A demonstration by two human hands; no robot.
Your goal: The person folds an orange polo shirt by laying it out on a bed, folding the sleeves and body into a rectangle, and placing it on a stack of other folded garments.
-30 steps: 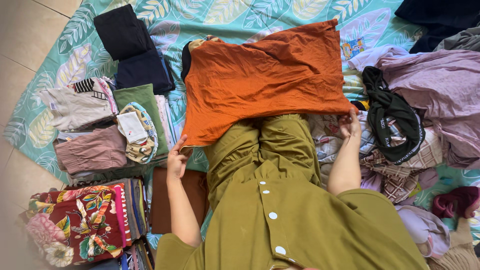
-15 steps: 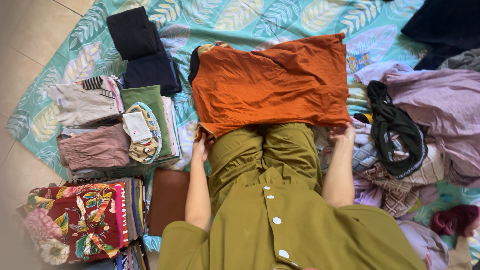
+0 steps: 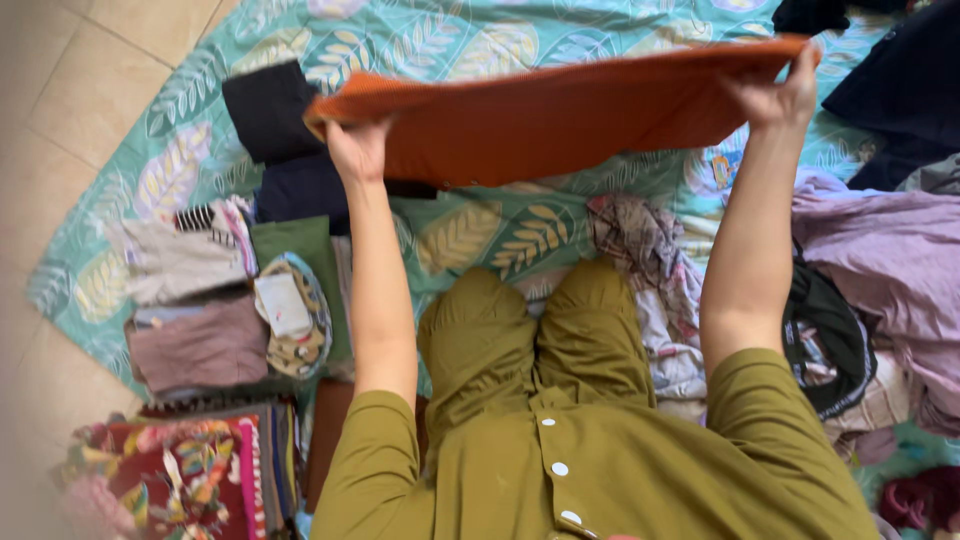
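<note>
Here, cloth: orange garment (image 3: pixel 560 115) held up flat above the leaf-print sheet (image 3: pixel 480 235), long axis left to right.
Left hand (image 3: pixel 357 150): grips its left end.
Right hand (image 3: pixel 772 92): grips its right end.

Leaf-print sheet (image 3: pixel 470 235) on tile floor (image 3: pixel 70 90); folded stacks (image 3: pixel 200 300) left; lilac pile (image 3: pixel 890 260) right.

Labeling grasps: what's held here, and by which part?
Orange garment, lifted off the mat, left hand and right hand each gripping one end of its near edge.

Single head view, looking steeply down, close over lap.
</note>
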